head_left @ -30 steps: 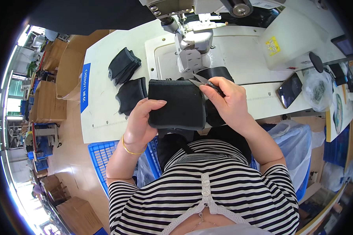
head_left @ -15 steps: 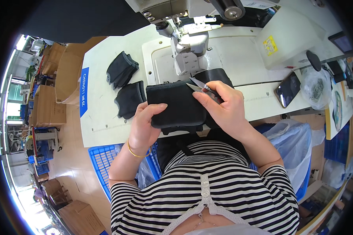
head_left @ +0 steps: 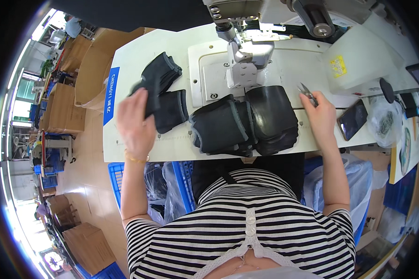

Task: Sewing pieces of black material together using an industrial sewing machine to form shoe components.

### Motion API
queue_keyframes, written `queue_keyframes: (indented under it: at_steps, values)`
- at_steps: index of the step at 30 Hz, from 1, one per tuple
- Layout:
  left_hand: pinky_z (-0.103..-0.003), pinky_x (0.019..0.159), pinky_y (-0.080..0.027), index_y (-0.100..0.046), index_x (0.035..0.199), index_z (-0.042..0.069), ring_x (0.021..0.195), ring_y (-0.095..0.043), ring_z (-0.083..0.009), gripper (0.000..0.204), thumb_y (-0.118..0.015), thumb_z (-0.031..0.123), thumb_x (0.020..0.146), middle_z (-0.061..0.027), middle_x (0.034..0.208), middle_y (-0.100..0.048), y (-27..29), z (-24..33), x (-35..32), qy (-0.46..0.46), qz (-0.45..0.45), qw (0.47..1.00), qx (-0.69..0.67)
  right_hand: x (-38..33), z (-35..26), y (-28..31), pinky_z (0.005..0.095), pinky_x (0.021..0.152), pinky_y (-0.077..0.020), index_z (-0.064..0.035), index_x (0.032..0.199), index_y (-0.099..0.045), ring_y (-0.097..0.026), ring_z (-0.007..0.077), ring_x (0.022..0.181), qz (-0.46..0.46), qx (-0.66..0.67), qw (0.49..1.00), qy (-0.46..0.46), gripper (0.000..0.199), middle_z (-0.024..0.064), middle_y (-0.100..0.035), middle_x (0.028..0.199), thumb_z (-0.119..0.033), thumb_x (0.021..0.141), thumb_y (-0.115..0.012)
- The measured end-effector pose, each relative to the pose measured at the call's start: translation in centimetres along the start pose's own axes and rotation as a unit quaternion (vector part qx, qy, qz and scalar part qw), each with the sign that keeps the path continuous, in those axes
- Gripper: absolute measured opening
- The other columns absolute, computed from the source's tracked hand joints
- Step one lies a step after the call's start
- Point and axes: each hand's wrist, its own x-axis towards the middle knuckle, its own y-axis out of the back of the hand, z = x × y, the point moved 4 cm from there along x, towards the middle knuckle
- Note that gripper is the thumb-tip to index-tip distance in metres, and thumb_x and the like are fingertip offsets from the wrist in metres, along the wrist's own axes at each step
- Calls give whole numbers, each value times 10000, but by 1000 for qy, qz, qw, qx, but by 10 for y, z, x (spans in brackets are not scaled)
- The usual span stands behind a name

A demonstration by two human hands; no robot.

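Observation:
My left hand (head_left: 136,123) is over the left part of the white table, smeared by motion. Between its thumb and fingers is a blurred black fabric piece (head_left: 151,101), beside two small piles of dark fabric pieces: a far pile (head_left: 165,69) and a near pile (head_left: 173,110). My right hand (head_left: 322,118) is closed round a pair of small thread snips (head_left: 308,92), blades pointing away from me. In front of me lie a stack of black fabric pieces (head_left: 221,124) with grey edges and, touching it on the right, a smoother, shinier black stack (head_left: 272,116).
A sewing machine (head_left: 244,51) stands behind the stacks. To the right are a phone (head_left: 352,119), a translucent white box (head_left: 363,56) and a clear bag (head_left: 384,114). Below the table's front edge (head_left: 167,153) sit a blue basket (head_left: 184,186) and a plastic-lined bin (head_left: 344,181).
My left hand has moved left with the black piece, away from the middle. My right hand has drawn right with the snips. The stacks under the work now show, and the view has shifted.

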Motion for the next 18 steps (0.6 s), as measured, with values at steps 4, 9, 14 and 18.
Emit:
queue_keyframes:
  at_steps: [4, 9, 14, 18]
  values:
    - [-446, 1005, -415, -563, 1274, -39, 1167, -518, -338, 603, -648, 43, 682, -155, 1327, -563, -66, -12, -50, 2, -159, 987, 21, 11, 26, -7, 402, 604, -497, -44, 963, -653, -663, 324, 674, 24, -155, 985, 69, 314, 130, -687, 763, -331, 863, -733]
    - [-443, 1031, -393, -543, 1283, -60, 1231, -477, -337, 571, -677, 107, 754, -174, 1372, -521, -62, 9, -51, 29, -193, 981, 21, 11, 6, -7, 393, 688, -499, -42, 1028, -650, -632, 311, 835, 90, -203, 948, 229, 310, 129, -638, 935, -282, 847, -725]
    - [-432, 981, -423, -638, 1157, -26, 1142, -541, -353, 396, -728, 137, 808, -168, 1237, -597, -41, 40, -2, 45, -72, 986, -144, 1, -38, -15, 361, 724, -495, -15, 1086, -663, -604, 264, 847, -16, 3, 986, 165, 374, 115, -599, 920, -279, 835, -747]
    - [-392, 881, -468, -659, 1099, -23, 995, -574, -334, 303, -723, 127, 844, -158, 1064, -626, -68, 97, 22, 42, -64, 976, -206, 3, -50, -29, 346, 757, -493, -3, 1095, -679, -598, 235, 850, -125, 85, 988, 39, 400, 103, -596, 910, -281, 820, -766]
